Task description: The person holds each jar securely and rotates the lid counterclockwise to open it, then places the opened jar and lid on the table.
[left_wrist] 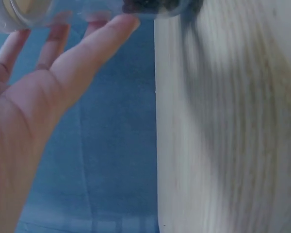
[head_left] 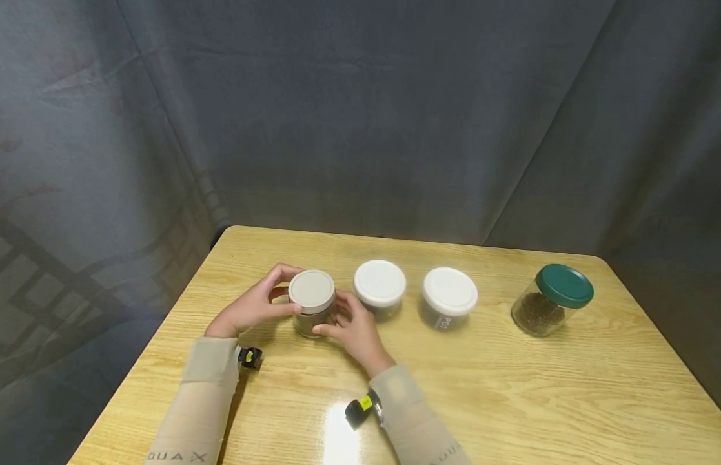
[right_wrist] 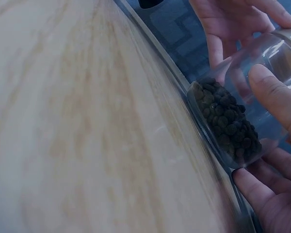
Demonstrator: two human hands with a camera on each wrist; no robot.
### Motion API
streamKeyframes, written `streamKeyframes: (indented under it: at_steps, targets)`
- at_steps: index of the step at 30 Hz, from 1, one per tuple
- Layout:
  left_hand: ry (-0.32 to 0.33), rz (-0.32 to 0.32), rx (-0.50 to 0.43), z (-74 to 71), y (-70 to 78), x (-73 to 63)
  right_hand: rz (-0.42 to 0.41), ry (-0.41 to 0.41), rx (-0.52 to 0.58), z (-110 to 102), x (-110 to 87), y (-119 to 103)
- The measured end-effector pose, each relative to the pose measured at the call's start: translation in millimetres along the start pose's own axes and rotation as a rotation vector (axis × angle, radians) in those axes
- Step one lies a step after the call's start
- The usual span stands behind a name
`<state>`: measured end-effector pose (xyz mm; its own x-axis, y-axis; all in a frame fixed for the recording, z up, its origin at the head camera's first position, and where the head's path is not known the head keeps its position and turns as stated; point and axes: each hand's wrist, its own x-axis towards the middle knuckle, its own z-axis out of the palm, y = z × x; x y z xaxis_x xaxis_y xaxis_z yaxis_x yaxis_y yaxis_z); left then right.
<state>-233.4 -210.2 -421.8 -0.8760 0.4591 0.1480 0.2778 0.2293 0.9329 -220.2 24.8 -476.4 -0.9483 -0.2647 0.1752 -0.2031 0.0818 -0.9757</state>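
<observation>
A clear jar point(right_wrist: 228, 116) with a beige lid point(head_left: 311, 290) stands close to upright at the left part of the table, both hands around it. Small dark rounded pieces point(right_wrist: 225, 119) fill its lower part. My left hand point(head_left: 260, 302) holds it from the left at lid height, thumb in front and fingers behind. From the right, my right hand point(head_left: 357, 332) grips the clear body lower down, the thumb across its near side. Part of the jar is cut off in the left wrist view, where the left fingers point(left_wrist: 94, 53) touch it.
Two tubs with white lids, one point(head_left: 380, 283) just right of the jar and another point(head_left: 450, 290) farther right, stand on the wooden table point(head_left: 511, 394). A green-lidded jar point(head_left: 552, 300) with dark contents is at the far right. Grey curtain point(head_left: 360, 129) hangs behind.
</observation>
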Motion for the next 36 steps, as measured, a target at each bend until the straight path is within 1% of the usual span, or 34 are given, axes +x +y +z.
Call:
streamKeyframes:
  at_steps: [4, 6, 8, 12, 17, 23, 26, 29, 34, 36]
  targets:
    - [0.010, -0.026, 0.035, 2.5, 1.3, 0.7, -0.004, -0.001, -0.011, -0.3, 0.4, 0.5]
    - [0.000, -0.027, 0.043, 2.3, 0.6, 0.8, -0.005, -0.002, -0.018, -0.7, 0.2, 1.1]
    - [-0.010, -0.019, 0.037, 1.3, -0.9, 0.6, -0.003, -0.004, -0.021, -1.0, 0.2, 1.1]
    - [-0.033, 0.009, -0.003, -1.7, -3.6, -0.2, 0.004, -0.003, -0.025, -1.1, 0.5, 1.1]
    - [-0.033, 0.014, -0.022, -3.1, -4.1, -1.5, 0.003, -0.004, -0.025, -0.8, 0.5, 2.5]
    - [0.007, -0.003, 0.020, 1.3, 0.9, -0.5, 0.002, -0.004, -0.023, -0.6, -0.3, 2.0]
    - [0.021, -0.021, 0.047, 3.7, 2.8, 0.1, 0.005, 0.000, -0.027, 0.1, 0.2, 2.0]
    - [0.020, -0.032, 0.076, 4.8, 3.9, 0.6, 0.011, 0.000, -0.034, 0.9, 1.7, 1.8]
    - [0.010, -0.039, 0.091, 5.4, 5.4, 1.6, 0.009, -0.003, -0.030, 1.0, 2.5, 0.0]
    - [0.012, -0.046, 0.083, 5.8, 6.5, 2.2, 0.003, -0.002, -0.026, 0.5, 1.8, 0.0]
